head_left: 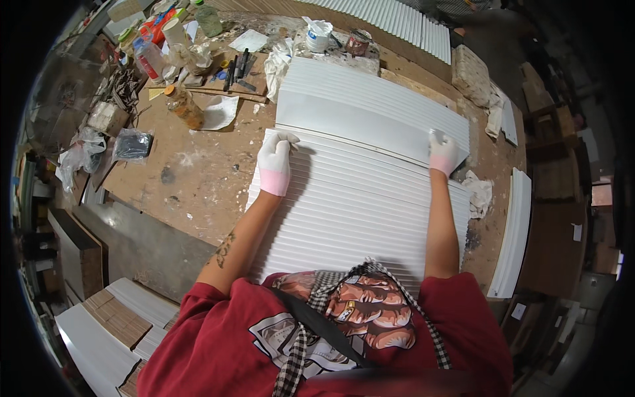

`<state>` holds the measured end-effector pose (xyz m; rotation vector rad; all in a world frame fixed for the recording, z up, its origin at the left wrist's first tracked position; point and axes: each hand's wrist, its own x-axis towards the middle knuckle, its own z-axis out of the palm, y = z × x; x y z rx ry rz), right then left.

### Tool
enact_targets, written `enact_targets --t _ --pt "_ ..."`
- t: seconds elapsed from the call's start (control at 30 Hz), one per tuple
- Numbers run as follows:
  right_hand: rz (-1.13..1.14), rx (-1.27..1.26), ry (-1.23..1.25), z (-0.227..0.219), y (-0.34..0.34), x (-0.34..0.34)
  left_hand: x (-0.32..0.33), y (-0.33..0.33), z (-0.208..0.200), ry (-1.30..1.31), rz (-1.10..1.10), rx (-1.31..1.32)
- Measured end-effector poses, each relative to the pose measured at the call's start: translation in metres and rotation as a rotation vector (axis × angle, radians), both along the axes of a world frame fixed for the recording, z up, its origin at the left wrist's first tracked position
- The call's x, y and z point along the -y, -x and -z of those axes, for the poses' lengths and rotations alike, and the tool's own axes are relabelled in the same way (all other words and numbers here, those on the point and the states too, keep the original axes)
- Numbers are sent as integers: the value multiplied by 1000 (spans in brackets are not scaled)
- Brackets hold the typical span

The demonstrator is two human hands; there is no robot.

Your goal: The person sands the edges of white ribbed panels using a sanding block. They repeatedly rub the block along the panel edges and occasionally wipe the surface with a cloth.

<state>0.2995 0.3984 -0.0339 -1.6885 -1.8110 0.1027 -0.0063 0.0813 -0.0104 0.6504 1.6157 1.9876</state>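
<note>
Both my hands wear white gloves with pink cuffs. My left hand (pixel 276 161) is closed, fingers curled, above the far left corner of a white ribbed panel (pixel 350 218). Whatever it may hold is hidden. Beyond that panel lies a second white panel (pixel 357 122), ribbed along its far part with a smooth band along its near side. At that band's right end, my right hand (pixel 443 153) rests with bent, closed fingers. A small pale spot shows at its fingertips, too small to name. A narrow seam separates the two panels.
Bottles, including an orange-capped one (pixel 184 107), black pen-like tools (pixel 237 68) and paper crowd the table's (pixel 198 159) left side. A white tub (pixel 318 35) and a stained can (pixel 358 42) stand beyond the panels. A crumpled cloth (pixel 477 194) and upright white strips (pixel 510 231) are at right.
</note>
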Motion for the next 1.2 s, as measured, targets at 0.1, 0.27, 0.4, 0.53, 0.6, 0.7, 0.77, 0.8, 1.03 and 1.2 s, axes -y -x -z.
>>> enact_targets --t 0.1,0.27,0.4,0.53,0.6,0.7,0.77,0.8,1.03,1.2 --pt "-161 -82 19 7 -13 -20 -1 1 0 38 3 9" --pt "-339 -2 -84 8 38 9 -1 -1 -2 14 17 24" --pt "-298 34 -58 -4 30 18 0 -2 -5 24 42 10" --pt "-49 -18 169 -13 -62 -28 -1 -2 -6 61 43 1" --pt "54 61 37 -14 -114 -52 -2 -4 -7 62 47 1" --pt "227 21 180 -20 -165 -89 -2 -5 -9 103 20 -76" --pt "106 -147 142 -16 -176 -99 -2 -4 -11 141 22 -49" --pt "82 -224 126 -14 -175 -100 -2 -4 -11 158 22 -46" --pt "-90 -235 302 2 -55 -41 -2 -5 -8 98 43 -46" --pt "-301 -116 50 -9 22 16 -2 -4 -8 102 43 -53"
